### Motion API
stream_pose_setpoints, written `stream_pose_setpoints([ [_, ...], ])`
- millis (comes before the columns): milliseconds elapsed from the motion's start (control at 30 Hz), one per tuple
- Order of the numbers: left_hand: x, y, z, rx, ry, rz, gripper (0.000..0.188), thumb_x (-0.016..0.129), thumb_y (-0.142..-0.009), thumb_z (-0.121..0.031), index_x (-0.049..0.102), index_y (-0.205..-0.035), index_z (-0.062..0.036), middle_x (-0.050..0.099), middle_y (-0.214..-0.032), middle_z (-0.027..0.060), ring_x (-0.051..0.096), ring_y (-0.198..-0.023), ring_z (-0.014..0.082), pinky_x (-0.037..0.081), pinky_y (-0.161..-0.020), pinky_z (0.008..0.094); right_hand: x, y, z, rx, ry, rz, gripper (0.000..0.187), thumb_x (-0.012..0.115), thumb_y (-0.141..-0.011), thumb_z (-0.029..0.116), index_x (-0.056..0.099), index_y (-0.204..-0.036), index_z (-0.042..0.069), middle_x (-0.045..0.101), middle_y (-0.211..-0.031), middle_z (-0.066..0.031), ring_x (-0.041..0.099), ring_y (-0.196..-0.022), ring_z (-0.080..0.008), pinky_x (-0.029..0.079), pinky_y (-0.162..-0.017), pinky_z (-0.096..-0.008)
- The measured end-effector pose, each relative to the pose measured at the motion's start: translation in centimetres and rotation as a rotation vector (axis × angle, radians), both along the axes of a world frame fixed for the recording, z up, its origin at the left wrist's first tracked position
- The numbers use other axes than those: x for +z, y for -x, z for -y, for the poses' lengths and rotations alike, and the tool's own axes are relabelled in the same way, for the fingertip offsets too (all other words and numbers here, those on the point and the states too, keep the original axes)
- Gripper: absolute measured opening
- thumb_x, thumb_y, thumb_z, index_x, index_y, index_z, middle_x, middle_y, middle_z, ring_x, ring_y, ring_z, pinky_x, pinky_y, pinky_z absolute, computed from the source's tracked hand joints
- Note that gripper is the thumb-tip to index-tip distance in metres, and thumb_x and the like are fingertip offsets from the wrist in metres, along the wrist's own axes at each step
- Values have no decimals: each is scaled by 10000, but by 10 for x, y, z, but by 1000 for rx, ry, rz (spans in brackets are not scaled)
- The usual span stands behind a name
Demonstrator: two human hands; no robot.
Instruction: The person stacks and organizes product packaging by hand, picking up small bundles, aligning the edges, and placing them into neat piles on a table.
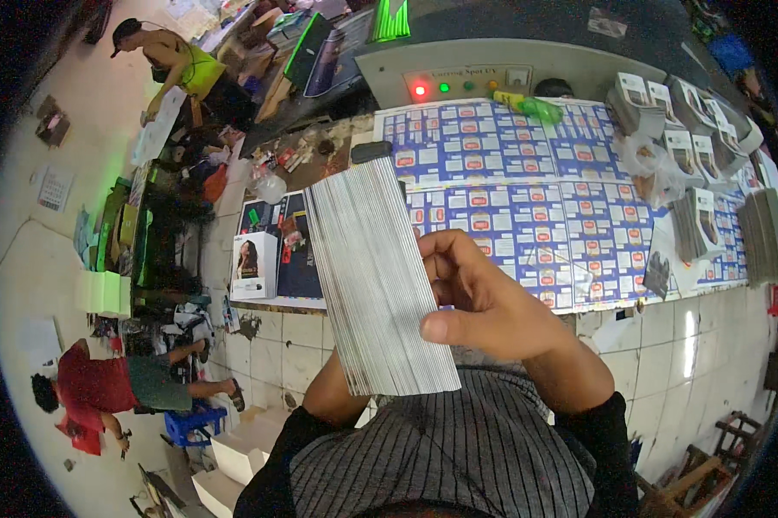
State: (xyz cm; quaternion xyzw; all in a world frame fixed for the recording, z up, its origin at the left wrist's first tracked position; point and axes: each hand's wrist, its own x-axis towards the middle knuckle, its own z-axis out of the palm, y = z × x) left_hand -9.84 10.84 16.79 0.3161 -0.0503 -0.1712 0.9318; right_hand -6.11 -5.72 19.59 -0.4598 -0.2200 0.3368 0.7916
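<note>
In front of my chest stands a thick stack of cards [376, 276], its many thin whitish edges turned up toward me and tilted a little. My right hand [484, 298] grips its right side, with the thumb against the edges and the fingers curled at the border. My left forearm [333, 384] reaches in behind the stack, which hides that hand and its fingers. Just past the stack's upper end lies a small dark block [371, 153] on the table.
Blue and white printed sheets [527, 224] cover the table ahead. Stacks of printed cards [699, 224] and a clear plastic bag [652, 168] sit at right. A white pile with a portrait [255, 266] stands left. A machine panel [458, 82] is behind. Two people are at far left.
</note>
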Motion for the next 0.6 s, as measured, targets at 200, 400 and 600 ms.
stream_pose_setpoints([
  [200,-24,1,5,104,14,125,526,562,-956,-296,401,-1361,-3,556,-1207,131,588,-1045,220,516,-886,331,-19,-1,-9,-104,-49,120,710,808,-796,219,327,-1258,-25,476,-842,-18,491,-754,-89,448,-616,-239],
  [400,1,-7,8,8,-55,44,502,586,-945,-268,416,-1342,-13,525,-1272,144,571,-1099,234,500,-924,345,5,-1,1,-65,-31,7,735,838,-758,186,344,-1272,7,478,-883,-14,472,-785,-91,405,-700,-233],
  [600,-35,-22,1,-20,-252,97,482,596,-938,-247,430,-1328,-19,531,-1251,129,569,-1089,220,498,-921,336,9,-5,5,-112,-103,27,831,897,-643,193,376,-1276,54,520,-1129,-50,495,-1086,-156,373,-946,-316],
])
